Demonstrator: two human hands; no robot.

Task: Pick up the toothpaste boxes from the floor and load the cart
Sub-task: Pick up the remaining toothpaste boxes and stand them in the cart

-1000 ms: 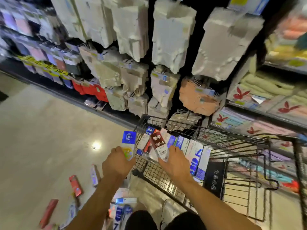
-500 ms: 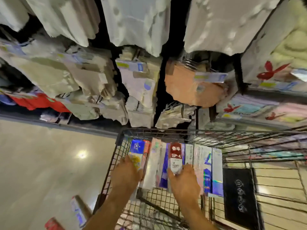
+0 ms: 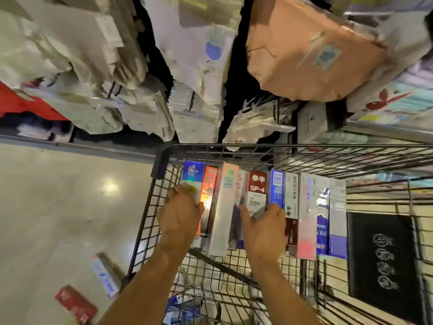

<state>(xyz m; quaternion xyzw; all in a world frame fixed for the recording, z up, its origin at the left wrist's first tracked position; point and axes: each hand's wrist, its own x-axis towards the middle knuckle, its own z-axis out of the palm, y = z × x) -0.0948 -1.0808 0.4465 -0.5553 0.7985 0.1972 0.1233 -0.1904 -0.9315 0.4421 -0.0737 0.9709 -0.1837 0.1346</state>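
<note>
Item: toothpaste boxes, mixed brands, standing on edge in a row across the far left corner of a wire shopping cart (image 3: pixel 161 160). Left hand (image 3: pixel 180 214) curls round the blue-topped box (image 3: pixel 193 172) at the row's left end, against the cart wall. Right hand (image 3: pixel 262 226) pinches the red SP-4 box (image 3: pixel 257 184) between thumb and fingers, mid-row. Risk: the boxes lean on one another, so letting go of either one carelessly could tip the row sideways into the open space on the right. A white-and-blue floor box (image 3: pixel 104 274) and a red floor box (image 3: pixel 75 303) lie just beside the cart and could be trodden on or rolled over. Markings: "SP-4" in white on red, with Chinese characters above. Other boxes bear vertical Chinese text too blurred to read. A black panel (image 3: pixel 384 261) in the cart shows four round white symbols. A shelf pack (image 3: pixel 384 102) carries a red rabbit-head logo.
</note>
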